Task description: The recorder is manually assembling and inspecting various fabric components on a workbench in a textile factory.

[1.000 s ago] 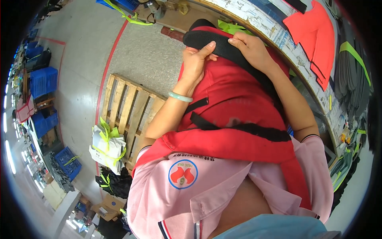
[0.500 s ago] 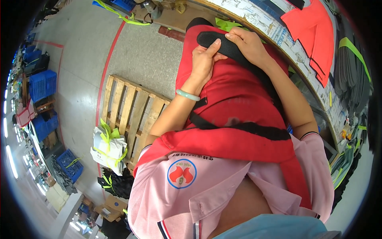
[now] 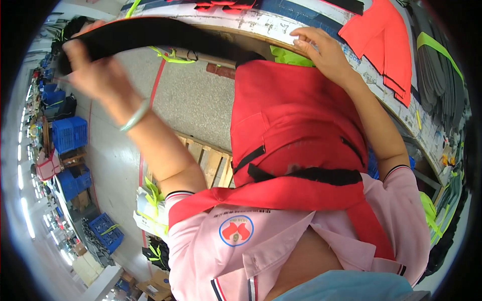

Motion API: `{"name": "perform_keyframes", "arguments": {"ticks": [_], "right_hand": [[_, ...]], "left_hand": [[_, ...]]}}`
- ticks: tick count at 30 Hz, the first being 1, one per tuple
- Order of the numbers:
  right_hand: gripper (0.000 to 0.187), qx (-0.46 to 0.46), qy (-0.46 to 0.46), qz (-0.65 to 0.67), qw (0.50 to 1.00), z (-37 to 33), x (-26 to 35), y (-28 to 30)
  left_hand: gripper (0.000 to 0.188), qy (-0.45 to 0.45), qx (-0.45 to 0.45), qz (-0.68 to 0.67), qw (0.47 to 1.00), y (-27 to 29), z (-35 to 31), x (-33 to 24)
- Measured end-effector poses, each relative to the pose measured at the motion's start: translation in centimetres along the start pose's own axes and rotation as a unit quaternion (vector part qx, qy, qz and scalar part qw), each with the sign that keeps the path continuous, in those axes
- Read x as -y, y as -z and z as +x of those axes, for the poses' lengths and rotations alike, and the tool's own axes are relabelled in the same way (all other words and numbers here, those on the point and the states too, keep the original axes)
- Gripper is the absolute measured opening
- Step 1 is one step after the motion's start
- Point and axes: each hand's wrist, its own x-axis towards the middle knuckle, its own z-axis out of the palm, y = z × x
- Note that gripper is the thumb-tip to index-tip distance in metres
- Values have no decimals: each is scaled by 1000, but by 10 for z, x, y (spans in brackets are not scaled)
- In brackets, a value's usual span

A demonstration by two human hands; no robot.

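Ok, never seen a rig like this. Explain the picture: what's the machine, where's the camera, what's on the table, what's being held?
There is no machine: a person in a red apron works bare-handed. The view comes from the left one of two fisheye cameras worn on the head, looking down, so straight edges bend toward the rim. Picture left is the wearer's left.

The left hand, blurred, grips a long black strip near one end; the strip arcs across toward the apron. The right hand is by the edge of the table, fingers slightly curled, with nothing visible in it; I can't tell whether it touches the table.

On the table lie coral-red fabric pieces. Farther right is a bundle of grey strips with a yellow-green band.
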Motion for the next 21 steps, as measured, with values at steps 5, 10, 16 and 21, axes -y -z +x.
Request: {"name": "perform_keyframes", "arguments": {"ticks": [5, 10, 16, 21], "right_hand": [[23, -21, -84, 245, 966, 3, 35, 6], [20, -71, -15, 172, 982, 11, 79, 2], [31, 31, -129, 192, 972, -30, 30, -30], [44, 69, -113, 133, 982, -37, 21, -33]], "left_hand": [[21, 42, 210, 288, 934, -67, 5, -57], [20, 289, 481, 215, 799, -94, -126, 35], [17, 429, 434, 132, 781, -78, -198, 78], [21, 395, 481, 206, 755, -77, -218, 94]]}}
